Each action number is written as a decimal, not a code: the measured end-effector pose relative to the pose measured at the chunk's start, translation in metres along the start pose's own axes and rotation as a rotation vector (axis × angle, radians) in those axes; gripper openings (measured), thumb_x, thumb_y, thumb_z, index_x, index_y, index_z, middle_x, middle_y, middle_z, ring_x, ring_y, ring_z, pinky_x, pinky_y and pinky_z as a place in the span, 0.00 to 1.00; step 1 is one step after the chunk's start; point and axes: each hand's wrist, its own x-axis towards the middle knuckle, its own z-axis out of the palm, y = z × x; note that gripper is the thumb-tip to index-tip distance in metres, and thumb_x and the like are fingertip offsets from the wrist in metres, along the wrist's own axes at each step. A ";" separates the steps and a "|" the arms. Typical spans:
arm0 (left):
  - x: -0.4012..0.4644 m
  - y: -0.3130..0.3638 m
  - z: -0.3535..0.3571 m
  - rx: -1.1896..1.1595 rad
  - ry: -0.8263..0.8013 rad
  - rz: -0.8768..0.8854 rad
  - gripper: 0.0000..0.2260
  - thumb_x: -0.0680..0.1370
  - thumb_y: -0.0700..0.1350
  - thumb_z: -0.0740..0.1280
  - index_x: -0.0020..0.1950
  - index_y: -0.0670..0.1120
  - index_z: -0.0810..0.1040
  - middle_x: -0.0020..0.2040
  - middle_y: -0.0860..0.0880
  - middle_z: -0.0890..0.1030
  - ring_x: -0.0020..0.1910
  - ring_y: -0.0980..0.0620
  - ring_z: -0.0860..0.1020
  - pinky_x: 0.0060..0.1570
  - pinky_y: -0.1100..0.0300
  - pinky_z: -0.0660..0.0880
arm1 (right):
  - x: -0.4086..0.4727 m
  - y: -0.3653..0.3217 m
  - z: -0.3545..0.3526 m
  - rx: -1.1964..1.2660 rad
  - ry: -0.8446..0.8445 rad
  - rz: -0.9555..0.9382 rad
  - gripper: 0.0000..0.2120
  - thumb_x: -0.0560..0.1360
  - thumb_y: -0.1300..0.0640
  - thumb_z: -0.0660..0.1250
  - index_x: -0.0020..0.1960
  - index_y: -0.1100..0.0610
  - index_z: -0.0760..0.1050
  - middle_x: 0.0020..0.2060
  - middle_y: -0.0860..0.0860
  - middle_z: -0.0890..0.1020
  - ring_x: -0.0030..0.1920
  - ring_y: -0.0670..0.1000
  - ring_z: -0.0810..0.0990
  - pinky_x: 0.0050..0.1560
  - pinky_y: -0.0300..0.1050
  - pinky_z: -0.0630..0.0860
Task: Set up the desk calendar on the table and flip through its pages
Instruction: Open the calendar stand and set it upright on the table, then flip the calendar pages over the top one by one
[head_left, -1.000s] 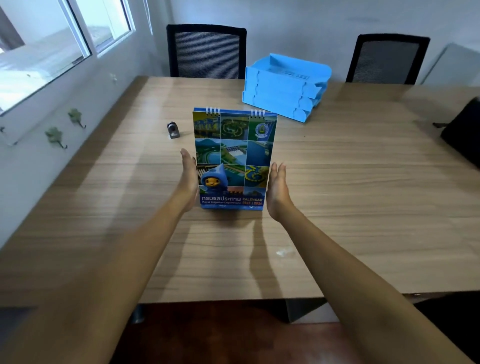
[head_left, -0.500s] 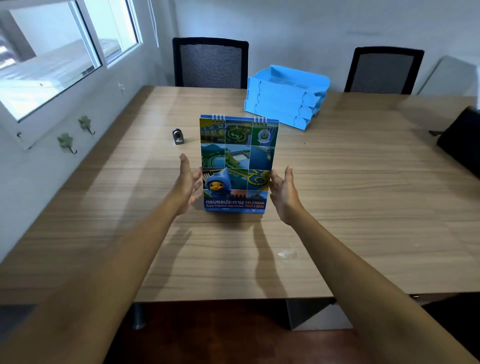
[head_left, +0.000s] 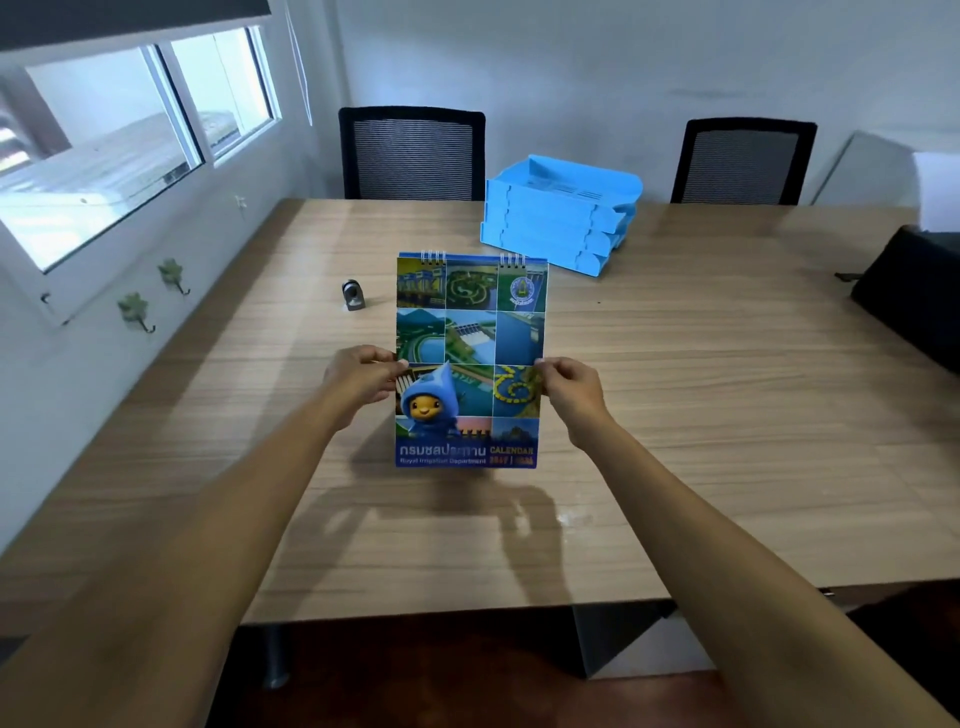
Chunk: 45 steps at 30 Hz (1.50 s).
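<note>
While the calendar (head_left: 470, 358) stands upright near the middle of the table (head_left: 701, 395), cover facing the camera, both hands grip it at mid-height; the left hand (head_left: 361, 382) pinches the left edge between thumb and curled fingers, and the right hand (head_left: 574, 392) pinches the right edge the same way, its fingers (head_left: 548, 371) bent over the cover; the wire loops run along the top edge; whether the bottom edge touches the wood or sits just above it cannot be told, though a shadow lies on the table just below it. Behind the calendar to the left sits a small grey sharpener (head_left: 353, 296), apart from it; further back to the right stand stacked blue trays (head_left: 561, 218); two black chairs (head_left: 413, 153) wait at the far side.
</note>
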 end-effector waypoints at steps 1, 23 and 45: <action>-0.002 0.001 -0.003 -0.006 -0.016 0.003 0.04 0.73 0.42 0.72 0.43 0.44 0.77 0.41 0.43 0.80 0.35 0.53 0.76 0.41 0.60 0.77 | -0.001 -0.003 -0.001 0.021 -0.023 0.015 0.10 0.75 0.55 0.67 0.35 0.53 0.77 0.35 0.50 0.79 0.39 0.50 0.77 0.42 0.45 0.77; -0.016 0.124 -0.015 0.054 0.004 0.478 0.19 0.80 0.52 0.57 0.65 0.44 0.75 0.65 0.45 0.77 0.66 0.44 0.73 0.61 0.51 0.70 | 0.002 -0.118 -0.006 -0.435 -0.017 -0.658 0.20 0.79 0.58 0.51 0.67 0.59 0.72 0.63 0.55 0.77 0.64 0.57 0.72 0.65 0.51 0.70; 0.015 0.052 0.011 0.224 -0.111 0.116 0.23 0.79 0.54 0.56 0.71 0.44 0.69 0.70 0.44 0.72 0.68 0.42 0.70 0.68 0.45 0.68 | 0.003 -0.059 0.014 -0.037 -0.222 0.111 0.22 0.78 0.64 0.52 0.72 0.59 0.63 0.66 0.55 0.73 0.67 0.59 0.70 0.64 0.52 0.69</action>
